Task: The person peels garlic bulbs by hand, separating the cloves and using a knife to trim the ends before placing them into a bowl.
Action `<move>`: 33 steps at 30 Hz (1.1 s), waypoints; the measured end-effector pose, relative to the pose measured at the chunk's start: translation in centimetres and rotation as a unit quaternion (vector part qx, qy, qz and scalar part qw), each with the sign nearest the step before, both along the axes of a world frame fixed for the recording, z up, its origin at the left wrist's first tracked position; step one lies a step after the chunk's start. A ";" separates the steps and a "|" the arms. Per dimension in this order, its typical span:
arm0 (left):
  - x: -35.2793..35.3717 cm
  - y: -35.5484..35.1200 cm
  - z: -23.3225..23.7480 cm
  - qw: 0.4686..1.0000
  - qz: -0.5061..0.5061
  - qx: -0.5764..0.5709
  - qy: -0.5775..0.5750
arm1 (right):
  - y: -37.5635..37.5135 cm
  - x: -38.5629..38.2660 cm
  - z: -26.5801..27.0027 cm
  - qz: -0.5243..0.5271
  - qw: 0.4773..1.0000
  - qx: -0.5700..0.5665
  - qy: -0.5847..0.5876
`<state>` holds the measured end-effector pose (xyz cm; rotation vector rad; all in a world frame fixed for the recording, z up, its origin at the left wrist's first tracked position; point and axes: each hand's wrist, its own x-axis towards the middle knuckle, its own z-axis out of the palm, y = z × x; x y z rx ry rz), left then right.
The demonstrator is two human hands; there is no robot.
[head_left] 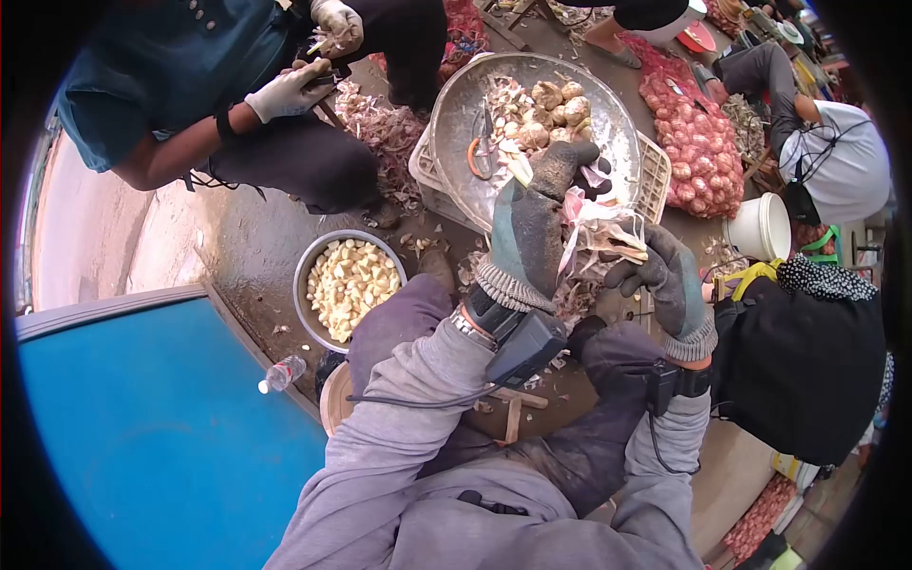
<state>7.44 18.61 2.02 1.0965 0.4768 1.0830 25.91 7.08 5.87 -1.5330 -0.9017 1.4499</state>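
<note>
Both my hands wear dark grey-green work gloves. My left hand (pixel 543 204) is closed around a partly peeled garlic bulb (pixel 606 233), whose pinkish, papery skin hangs loose between my hands. Just below and right of it, my right hand (pixel 668 283) has its fingers curled in a pinch near the bulb's stalk; what they grip, if anything, is hidden. Beyond my hands a wide metal bowl (pixel 608 104) rests on a plastic crate (pixel 655 176). In it lie several garlic bulbs (pixel 548 95), loose skins and scissors with orange handles (pixel 478 160).
A metal basin (pixel 302 285) of peeled cloves (pixel 351 283) stands at left, near a plastic bottle (pixel 282 373) and blue panel (pixel 152 427). A gloved co-worker (pixel 180 85) sits upper left. Red net sacks of garlic (pixel 692 133) and a white bucket (pixel 760 226) are at right.
</note>
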 end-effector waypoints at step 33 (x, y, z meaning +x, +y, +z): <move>3.4 -1.7 0.6 0.978 -0.078 -0.170 -0.095 | -7.2 4.9 -4.8 -0.033 0.991 0.010 0.129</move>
